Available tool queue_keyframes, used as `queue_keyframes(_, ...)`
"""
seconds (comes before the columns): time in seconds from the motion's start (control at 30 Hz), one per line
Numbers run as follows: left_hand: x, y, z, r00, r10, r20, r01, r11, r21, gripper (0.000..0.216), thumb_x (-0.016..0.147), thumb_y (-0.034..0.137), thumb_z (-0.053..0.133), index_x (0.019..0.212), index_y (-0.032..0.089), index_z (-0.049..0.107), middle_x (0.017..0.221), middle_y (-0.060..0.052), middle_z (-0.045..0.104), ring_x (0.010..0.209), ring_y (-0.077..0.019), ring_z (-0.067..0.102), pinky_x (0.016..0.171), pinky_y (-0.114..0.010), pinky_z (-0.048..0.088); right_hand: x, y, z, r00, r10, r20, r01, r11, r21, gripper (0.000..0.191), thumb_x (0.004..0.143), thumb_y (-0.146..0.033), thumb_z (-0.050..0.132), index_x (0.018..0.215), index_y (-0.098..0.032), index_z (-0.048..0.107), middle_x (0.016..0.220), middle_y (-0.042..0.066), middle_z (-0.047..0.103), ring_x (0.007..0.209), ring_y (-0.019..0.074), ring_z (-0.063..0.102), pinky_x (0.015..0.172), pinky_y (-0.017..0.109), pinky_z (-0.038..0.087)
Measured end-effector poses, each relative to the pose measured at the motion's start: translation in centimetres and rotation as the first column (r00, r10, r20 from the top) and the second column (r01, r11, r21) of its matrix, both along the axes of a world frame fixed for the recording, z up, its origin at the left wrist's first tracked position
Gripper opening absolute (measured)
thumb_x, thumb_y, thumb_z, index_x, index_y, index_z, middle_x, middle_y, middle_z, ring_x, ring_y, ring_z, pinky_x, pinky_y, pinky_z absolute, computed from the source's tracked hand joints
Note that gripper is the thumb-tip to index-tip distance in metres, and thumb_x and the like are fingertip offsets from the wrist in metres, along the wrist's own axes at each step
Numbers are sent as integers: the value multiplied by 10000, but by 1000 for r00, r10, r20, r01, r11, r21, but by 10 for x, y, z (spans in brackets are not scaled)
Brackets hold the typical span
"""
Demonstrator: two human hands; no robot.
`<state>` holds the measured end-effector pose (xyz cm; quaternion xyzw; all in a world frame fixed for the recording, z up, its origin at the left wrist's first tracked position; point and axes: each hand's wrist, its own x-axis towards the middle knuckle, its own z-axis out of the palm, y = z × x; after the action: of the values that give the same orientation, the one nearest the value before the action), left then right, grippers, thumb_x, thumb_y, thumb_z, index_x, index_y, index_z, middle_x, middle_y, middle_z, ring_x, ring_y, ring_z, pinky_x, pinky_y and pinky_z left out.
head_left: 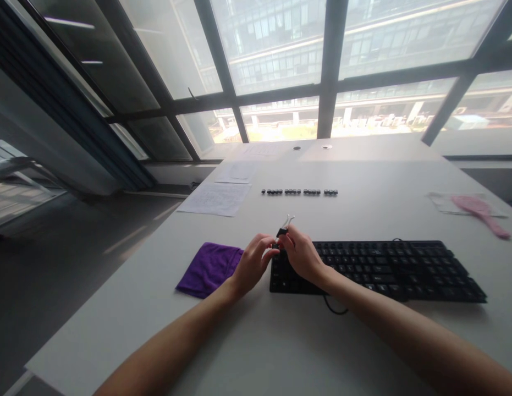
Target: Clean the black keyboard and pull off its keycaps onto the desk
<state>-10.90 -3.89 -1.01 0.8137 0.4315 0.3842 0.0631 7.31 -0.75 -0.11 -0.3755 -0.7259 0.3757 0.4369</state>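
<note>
Pale markings are dotting the black keyboard (379, 269) and faint marks are lining the white papers (216, 199), none showing legibly.

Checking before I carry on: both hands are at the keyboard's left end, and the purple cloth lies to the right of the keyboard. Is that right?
Not quite: the head view shows the purple cloth to the left of the keyboard. The left hand and right hand are at its left end, as you said.
</note>
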Motion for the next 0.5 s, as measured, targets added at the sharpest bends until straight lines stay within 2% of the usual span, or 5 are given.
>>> queue_keyframes(0.17, 1, -1, 8, 993, -25, -113, 28, 999, 21, 238, 987, 222, 529, 1217, 224, 589, 1034, -70, 624, 977, -186, 598, 853, -332, 520, 0, 4, -2, 999, -8, -48, 7, 1000, -23, 229, 993, -346, 429, 809, -217, 470, 697, -23, 620, 631, 140, 544, 623, 254, 395)
queue_keyframes(0.33, 1, -2, 16, 1000, 0, -19, 0, 1000, 12, 189, 970, 243, 566, 1134, 224, 657, 1060, -71, 628, 989, -178, 612, 864, -325, 534, -1, 6, -4, 989, -19, -148, 10, 998, -66, 240, 995, -361, 433, 805, -220, 476, 691, -16, 634, 637, 149, 585, 638, 269, 428)
queue_keyframes(0.4, -5, 8, 25, 996, 69, 48, -68, 997, -25, 160, 952, 291, 599, 1062, 211, 683, 1035, -66, 639, 928, -169, 623, 838, -312, 540, -2, 7, -4, 981, -40, -192, 23, 996, -87, 245, 1002, -370, 423, 815, -222, 479, 687, -13, 638, 625, 148, 593, 640, 273, 438)
queue_keyframes(0.5, -25, 45, 37, 975, 198, 99, -187, 976, -115, 179, 925, 329, 631, 1026, 200, 703, 999, -58, 686, 851, -162, 647, 826, -303, 545, -2, 8, -4, 969, -58, -242, 29, 993, -118, 246, 1004, -385, 420, 827, -225, 475, 683, -6, 644, 617, 149, 602, 632, 275, 449)
